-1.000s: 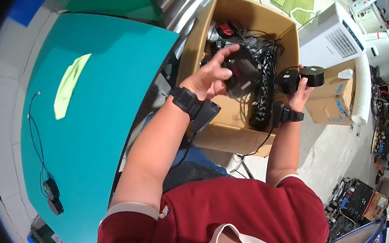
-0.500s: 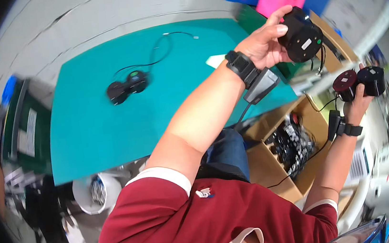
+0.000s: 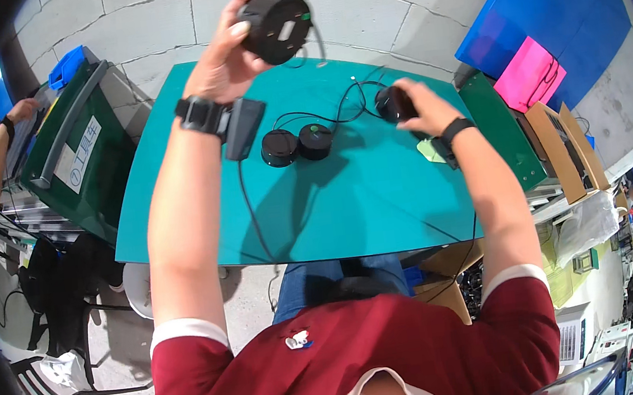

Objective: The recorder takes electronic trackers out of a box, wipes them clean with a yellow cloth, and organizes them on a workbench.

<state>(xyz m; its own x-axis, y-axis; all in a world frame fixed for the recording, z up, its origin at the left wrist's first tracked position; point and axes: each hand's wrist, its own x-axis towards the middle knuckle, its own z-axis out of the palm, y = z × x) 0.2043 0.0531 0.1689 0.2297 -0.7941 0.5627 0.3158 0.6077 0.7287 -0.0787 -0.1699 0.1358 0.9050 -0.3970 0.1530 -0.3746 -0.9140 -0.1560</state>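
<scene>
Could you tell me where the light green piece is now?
In the head view, the light green piece lies right of centre on the teal table, just below the right hand.

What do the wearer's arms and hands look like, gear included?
The left hand and right hand are ungloved. Each wrist wears a black strap; beside the left one sits a dark, boxy unit trailing a thin black cable. The short dark red sleeves end in white cuffs.
</scene>
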